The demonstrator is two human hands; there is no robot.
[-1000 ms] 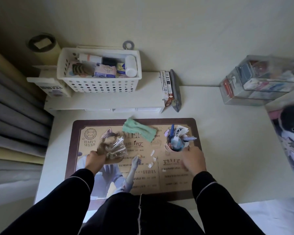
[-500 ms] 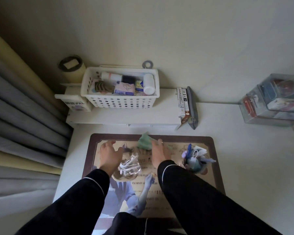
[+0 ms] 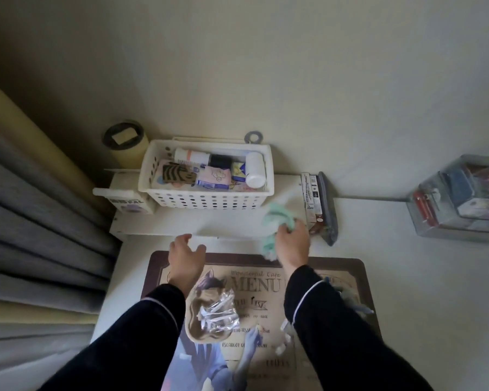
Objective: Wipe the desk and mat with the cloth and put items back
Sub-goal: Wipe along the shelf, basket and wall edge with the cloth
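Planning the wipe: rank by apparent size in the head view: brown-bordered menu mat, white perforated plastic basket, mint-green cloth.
1. Brown-bordered menu mat
2. White perforated plastic basket
3. Mint-green cloth, bunched in the right hand

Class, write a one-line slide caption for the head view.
Right hand grips the cloth beyond the mat's far edge; left hand hovers open near the basket.

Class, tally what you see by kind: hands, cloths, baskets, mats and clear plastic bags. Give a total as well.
Hands: 2, the left hand and the right hand
Cloths: 1, the green cloth gripped by the right hand
Baskets: 1, the white basket
Mats: 1, the mat
Plastic bags: 1, the clear plastic bag on the mat
Total: 6
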